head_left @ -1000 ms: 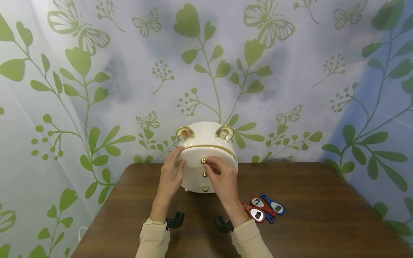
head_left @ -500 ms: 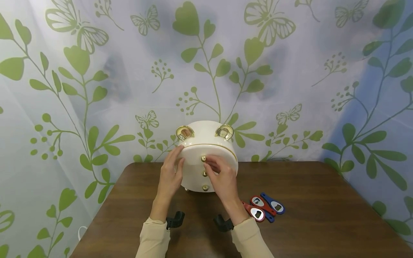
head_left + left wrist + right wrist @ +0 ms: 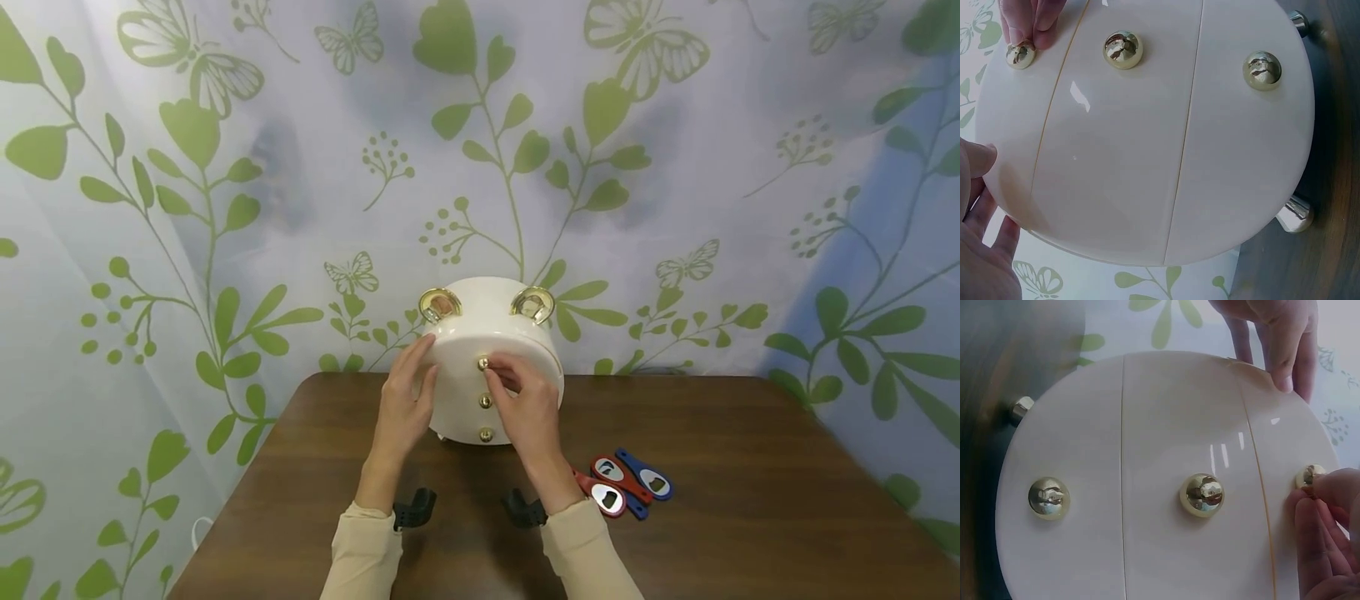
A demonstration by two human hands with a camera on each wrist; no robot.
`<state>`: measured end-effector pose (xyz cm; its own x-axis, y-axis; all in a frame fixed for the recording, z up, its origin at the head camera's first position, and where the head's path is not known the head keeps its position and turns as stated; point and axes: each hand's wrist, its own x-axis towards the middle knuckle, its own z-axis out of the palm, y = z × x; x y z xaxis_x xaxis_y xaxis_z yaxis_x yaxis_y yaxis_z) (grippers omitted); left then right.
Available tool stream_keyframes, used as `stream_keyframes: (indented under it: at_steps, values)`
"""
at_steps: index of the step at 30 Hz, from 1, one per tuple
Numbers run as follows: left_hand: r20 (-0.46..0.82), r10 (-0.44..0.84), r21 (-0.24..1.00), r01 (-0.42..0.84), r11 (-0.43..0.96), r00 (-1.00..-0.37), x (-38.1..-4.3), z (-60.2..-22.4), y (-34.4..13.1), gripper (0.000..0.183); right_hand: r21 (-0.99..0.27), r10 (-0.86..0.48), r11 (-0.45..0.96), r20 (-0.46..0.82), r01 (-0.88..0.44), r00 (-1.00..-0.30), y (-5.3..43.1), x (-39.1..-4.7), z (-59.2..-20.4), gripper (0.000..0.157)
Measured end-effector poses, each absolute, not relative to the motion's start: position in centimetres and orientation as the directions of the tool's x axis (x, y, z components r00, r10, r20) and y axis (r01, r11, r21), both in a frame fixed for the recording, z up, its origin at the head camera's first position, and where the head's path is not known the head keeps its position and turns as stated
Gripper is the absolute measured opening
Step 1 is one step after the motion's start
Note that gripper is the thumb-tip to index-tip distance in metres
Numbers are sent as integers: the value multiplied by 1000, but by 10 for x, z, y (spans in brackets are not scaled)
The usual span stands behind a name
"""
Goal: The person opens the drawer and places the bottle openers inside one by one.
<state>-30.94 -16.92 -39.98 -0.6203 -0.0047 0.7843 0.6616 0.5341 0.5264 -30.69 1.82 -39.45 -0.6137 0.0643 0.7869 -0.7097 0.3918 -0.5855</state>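
Observation:
A round white box (image 3: 459, 392) with gold ears stands upright on the table, three gold knobs down its front. Seams (image 3: 1182, 150) divide its face into three drawer fronts. My right hand (image 3: 528, 410) pinches the top knob (image 3: 1310, 477) between thumb and fingertips; the middle knob (image 3: 1202, 495) and bottom knob (image 3: 1049, 498) are untouched. At the box's upper left edge is my left hand (image 3: 403, 410), its thumb (image 3: 982, 159) toward the front and its extended fingers (image 3: 1005, 240) along the rim. The top drawer front lies nearly flush with the others.
Several red and blue bottle-opener-shaped pieces (image 3: 622, 482) with white ovals lie in a loose pile right of my right forearm. The brown wooden table (image 3: 735, 500) ends at a leaf-and-butterfly patterned curtain (image 3: 315, 167). Dark wrist mounts (image 3: 415, 508) stick inward from both wrists.
The top drawer has slid inward with its knob, and the gold gap behind its upper edge has closed up. My right hand moves with the knob; my left stays at the edge.

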Motion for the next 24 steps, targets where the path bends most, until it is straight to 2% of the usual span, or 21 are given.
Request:
stream_keyframes:
  at_steps: [8, 24]
  values:
    - [799, -3, 507, 669, 544, -602, -309, -399, -168, 47, -581, 59, 401, 788, -708, -613, 22, -308, -396, 15]
    - [784, -5, 525, 659, 539, -620, -308, -401, -169, 51, -672, 9, 404, 682, -621, -732, 32, -304, -413, 12]
